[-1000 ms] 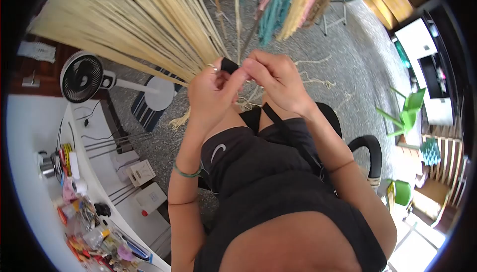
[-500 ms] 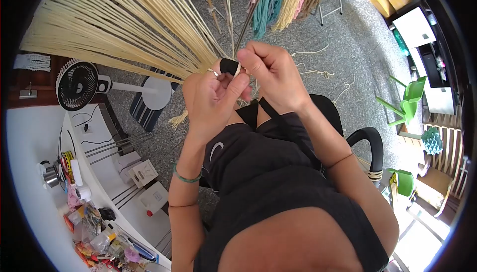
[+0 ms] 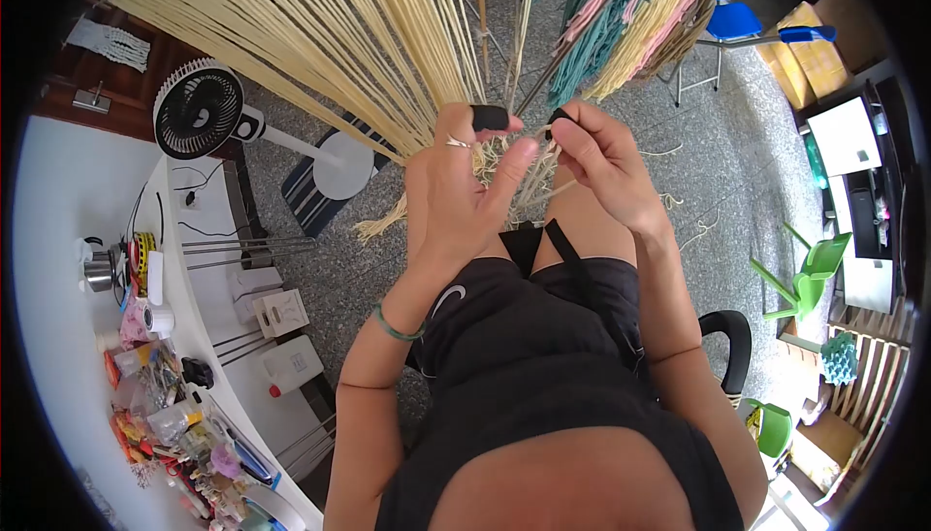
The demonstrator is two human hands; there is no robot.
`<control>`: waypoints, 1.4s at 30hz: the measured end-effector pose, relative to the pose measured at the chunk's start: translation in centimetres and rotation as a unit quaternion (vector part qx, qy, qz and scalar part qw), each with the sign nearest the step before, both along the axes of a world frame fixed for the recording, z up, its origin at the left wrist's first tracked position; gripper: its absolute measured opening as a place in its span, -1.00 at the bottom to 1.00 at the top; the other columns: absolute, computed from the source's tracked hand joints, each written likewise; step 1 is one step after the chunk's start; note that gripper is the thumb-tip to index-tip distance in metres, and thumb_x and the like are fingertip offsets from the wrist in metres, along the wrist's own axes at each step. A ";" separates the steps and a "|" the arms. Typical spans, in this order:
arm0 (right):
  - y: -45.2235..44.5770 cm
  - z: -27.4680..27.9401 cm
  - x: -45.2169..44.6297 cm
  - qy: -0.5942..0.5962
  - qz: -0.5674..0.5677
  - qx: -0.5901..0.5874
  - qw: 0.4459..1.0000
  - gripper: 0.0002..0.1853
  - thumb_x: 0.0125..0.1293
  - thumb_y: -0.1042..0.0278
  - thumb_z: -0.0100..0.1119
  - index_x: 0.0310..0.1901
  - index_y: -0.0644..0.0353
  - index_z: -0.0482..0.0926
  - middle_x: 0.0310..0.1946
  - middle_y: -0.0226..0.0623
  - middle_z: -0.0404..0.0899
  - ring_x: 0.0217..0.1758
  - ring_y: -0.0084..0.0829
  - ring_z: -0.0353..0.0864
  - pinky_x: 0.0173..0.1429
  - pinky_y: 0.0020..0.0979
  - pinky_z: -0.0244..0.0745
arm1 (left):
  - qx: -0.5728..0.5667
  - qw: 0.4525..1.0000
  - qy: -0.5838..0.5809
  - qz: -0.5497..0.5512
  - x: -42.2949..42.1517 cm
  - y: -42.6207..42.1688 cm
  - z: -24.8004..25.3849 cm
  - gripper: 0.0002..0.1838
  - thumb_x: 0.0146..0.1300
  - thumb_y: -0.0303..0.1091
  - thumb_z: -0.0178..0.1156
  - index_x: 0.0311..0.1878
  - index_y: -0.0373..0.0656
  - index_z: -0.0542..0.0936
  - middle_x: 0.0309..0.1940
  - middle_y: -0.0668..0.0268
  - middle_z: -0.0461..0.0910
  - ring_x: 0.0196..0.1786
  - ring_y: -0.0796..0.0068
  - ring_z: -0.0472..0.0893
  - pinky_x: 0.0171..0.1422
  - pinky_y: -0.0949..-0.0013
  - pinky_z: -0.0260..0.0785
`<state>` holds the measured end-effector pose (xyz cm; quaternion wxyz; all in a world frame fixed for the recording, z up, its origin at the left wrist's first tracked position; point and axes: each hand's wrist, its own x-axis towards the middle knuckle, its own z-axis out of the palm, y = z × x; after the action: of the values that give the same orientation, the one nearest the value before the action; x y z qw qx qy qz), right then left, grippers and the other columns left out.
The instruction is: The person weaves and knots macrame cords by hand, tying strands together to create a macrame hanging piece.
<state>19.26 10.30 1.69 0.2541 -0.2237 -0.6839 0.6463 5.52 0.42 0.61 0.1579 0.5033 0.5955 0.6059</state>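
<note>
Cream cords fan down from the upper left toward my lap. My left hand is beside their lower ends, with thumb and forefinger apart and a black wrap around the forefinger. I see nothing gripped between those two fingertips; its other fingers are partly hidden. My right hand pinches a cream cord between thumb and forefinger, and that forefinger also has a black wrap. Loose cord ends hang between the hands, above my thighs.
Teal, pink, yellow and brown yarn bundles hang ahead on the right. A white fan stands at left, near a cluttered white shelf. Green chairs and a blue chair are at right.
My hands have moved apart from where they met at the cord. The left thumb and forefinger have opened, while the right hand keeps its pinch. The whole view has shifted.
</note>
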 end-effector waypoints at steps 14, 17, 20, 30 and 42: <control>0.7 1.2 0.1 0.074 -0.050 -0.011 0.996 -0.87 0.28 0.38 0.07 -0.37 0.22 0.41 -0.55 -0.56 0.36 -0.52 -0.78 0.25 -0.45 -0.68 0.15 | -0.084 0.990 0.112 0.031 0.3 -0.3 0.2 -0.80 0.05 -0.39 0.29 -0.40 -0.26 0.45 -0.70 0.37 0.35 -0.63 0.62 0.38 -0.54 0.54 0.20; 1.4 1.7 1.1 0.078 -0.014 -0.022 0.997 -0.88 0.28 0.39 0.05 -0.37 0.23 0.41 -0.57 -0.58 0.33 -0.54 -0.79 0.21 -0.47 -0.68 0.11 | -0.210 0.949 0.224 0.073 -1.4 -0.8 0.8 -0.80 0.07 -0.41 0.26 -0.39 -0.30 0.44 -0.75 0.34 0.29 -0.65 0.61 0.38 -0.54 0.53 0.23; 1.2 2.2 1.5 0.050 0.040 0.021 0.998 -0.84 0.29 0.37 0.07 -0.40 0.24 0.40 -0.59 -0.60 0.28 -0.54 -0.81 0.15 -0.48 -0.67 0.07 | -0.149 0.979 0.126 0.061 -1.8 -0.6 1.8 -0.90 0.13 -0.50 0.15 -0.30 -0.31 0.47 -0.61 0.28 0.48 -0.53 0.51 0.54 -0.41 0.49 0.36; -0.4 3.1 0.1 0.035 0.120 0.047 0.991 -0.77 0.27 0.36 0.13 -0.46 0.27 0.36 -0.59 -0.59 0.13 -0.49 -0.76 0.08 -0.47 -0.61 0.04 | 0.036 0.900 -0.396 -0.179 -1.0 -1.2 2.9 -0.78 0.18 -0.64 0.00 -0.10 -0.34 0.50 -0.20 0.16 0.56 -0.10 0.44 0.56 0.05 0.45 0.40; -0.4 3.0 -0.1 0.058 0.037 0.023 0.997 -0.78 0.17 0.52 0.21 -0.19 0.30 0.40 -0.47 -0.47 0.48 -0.33 -0.73 0.42 -0.23 -0.64 0.34 | -0.068 0.950 -0.248 -0.179 -2.3 -1.8 3.3 -0.76 0.10 -0.50 0.25 -0.15 -0.30 0.52 -0.32 0.38 0.53 -0.24 0.69 0.50 -0.10 0.57 0.38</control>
<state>19.19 9.93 4.65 0.2750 -0.1544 -0.6906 0.6509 3.17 -1.38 3.89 0.4402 0.4233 0.4773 0.6319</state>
